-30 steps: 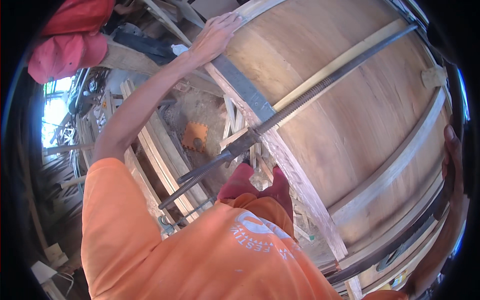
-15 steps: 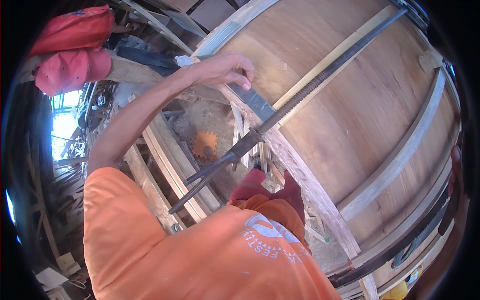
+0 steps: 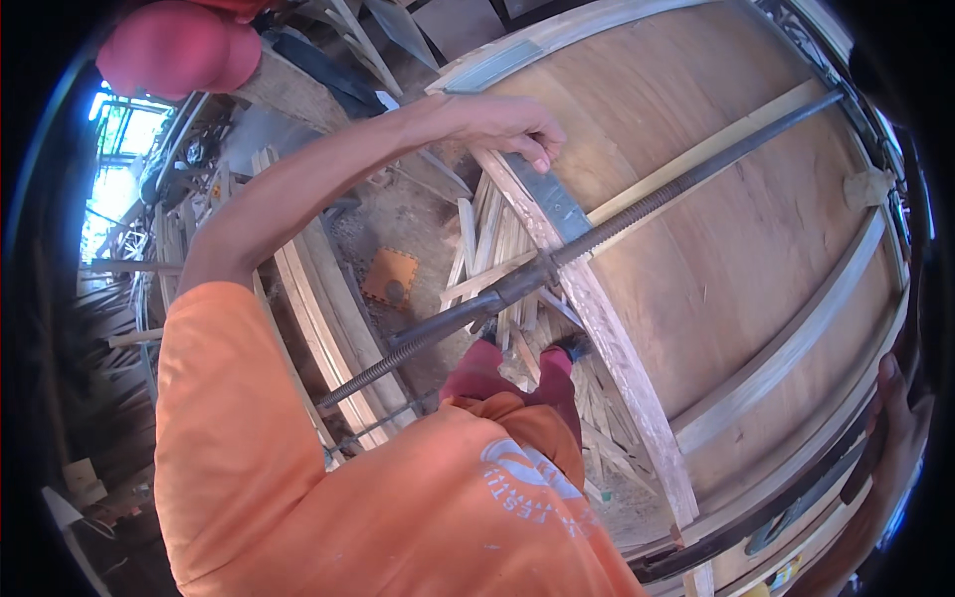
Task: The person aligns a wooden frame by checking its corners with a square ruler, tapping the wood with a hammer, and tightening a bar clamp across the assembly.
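My left hand [image 3: 519, 129] reaches over the panel's near frame strip [image 3: 622, 378]. Its fingers are curled in with the thumb close to them, at the upper end of a flat grey plate [image 3: 552, 204]; whatever they hold is hidden. A long metal screw clamp [image 3: 647, 204] with a threaded rod spans the large wooden panel [image 3: 716, 249]. Its near end passes over the strip beside the grey plate and sticks out toward my body. My right hand [image 3: 900, 423] is in shadow at the right rim, beside the panel's side edge. Its grip cannot be made out.
Long boards [image 3: 333, 318] lie to the left, and loose wood strips [image 3: 507, 239] cover the floor by my feet. An orange foam tile [image 3: 391, 276] rests on the floor. A red cap [image 3: 174, 50] is at the upper left. A dark clamp bar [image 3: 756, 507] runs along the lower right.
The view has shifted, showing more of the floor and my feet. My left hand stays by the grey plate, with its fingers curled further in. More of my right hand shows at the right rim.
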`<state>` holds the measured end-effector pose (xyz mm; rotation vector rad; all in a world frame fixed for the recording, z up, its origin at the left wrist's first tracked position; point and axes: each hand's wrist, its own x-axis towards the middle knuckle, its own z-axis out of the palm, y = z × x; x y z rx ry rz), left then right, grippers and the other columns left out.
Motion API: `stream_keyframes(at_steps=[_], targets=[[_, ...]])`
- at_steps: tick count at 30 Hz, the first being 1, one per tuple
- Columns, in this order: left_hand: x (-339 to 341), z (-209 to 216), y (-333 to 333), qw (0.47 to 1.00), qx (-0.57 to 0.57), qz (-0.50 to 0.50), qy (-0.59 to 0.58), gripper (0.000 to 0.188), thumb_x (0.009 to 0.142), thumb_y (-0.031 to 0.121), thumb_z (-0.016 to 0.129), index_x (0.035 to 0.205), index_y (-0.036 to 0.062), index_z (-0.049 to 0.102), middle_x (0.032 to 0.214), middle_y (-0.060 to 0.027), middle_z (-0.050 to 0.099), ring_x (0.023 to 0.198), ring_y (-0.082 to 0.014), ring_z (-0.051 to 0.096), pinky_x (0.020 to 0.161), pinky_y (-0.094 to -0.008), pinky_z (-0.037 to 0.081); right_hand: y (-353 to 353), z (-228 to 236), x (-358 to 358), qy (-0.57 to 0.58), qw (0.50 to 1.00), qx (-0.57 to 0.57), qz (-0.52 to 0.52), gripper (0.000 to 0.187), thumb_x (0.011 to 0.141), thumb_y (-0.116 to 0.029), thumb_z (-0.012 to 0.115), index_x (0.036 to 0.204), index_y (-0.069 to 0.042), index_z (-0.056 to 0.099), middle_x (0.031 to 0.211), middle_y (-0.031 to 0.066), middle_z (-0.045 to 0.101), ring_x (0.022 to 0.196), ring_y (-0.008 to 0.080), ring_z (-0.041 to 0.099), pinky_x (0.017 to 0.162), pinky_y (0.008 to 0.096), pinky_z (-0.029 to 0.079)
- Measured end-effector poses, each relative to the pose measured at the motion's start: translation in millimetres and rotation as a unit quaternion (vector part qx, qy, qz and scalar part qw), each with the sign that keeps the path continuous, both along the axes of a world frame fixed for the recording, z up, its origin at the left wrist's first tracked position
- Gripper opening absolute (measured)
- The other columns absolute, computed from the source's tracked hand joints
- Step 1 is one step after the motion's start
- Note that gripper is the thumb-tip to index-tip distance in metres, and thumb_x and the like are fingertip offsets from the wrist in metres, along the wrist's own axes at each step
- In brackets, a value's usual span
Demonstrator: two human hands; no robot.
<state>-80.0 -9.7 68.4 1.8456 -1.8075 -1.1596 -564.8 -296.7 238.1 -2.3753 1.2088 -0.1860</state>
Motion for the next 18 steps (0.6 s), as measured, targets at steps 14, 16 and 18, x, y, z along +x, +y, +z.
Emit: stream_keyframes(at_steps=[14,16,18], targets=[[-2.8,1.5,-5.9,0.994,0.004,-0.092,-0.057,0.022,0.09,0.014,0.079,0.092,-0.0027,0.063,0.08,-0.0111,0.066,0.075,-0.022,0.061,0.072,-0.0374,0.047,37.3,16.0,-22.7,-0.092,0.995,0.008,-0.023,0.077,0.083,-0.052,0.085,0.135,0.0,0.062,0.079,0.0004,0.06,0.056,0.0035,0.053,0.051,0.0179,0.044],[-4.4,-0.1,5.5,0.989,-0.074,-0.059,-0.112,0.032,0.088,0.022,0.081,0.108,0.0003,0.069,0.104,-0.0156,0.073,0.098,-0.0331,0.069,0.087,-0.0408,0.053,42.1,16.4,-23.5,-0.119,0.992,0.03,-0.02,0.077,0.084,-0.051,0.086,0.136,0.001,0.061,0.078,0.0001,0.06,0.054,0.0035,0.053,0.05,0.0179,0.045],[-3.2,-3.1,23.2,0.973,-0.17,-0.019,-0.158,0.04,0.089,0.026,0.081,0.117,0.0009,0.067,0.115,-0.0175,0.069,0.11,-0.036,0.065,0.097,-0.0437,0.05,45.9,15.5,-23.9,-0.133,0.99,0.046,-0.019,0.078,0.084,-0.05,0.086,0.136,0.001,0.061,0.076,-0.0001,0.061,0.051,0.0037,0.052,0.048,0.0178,0.045]])
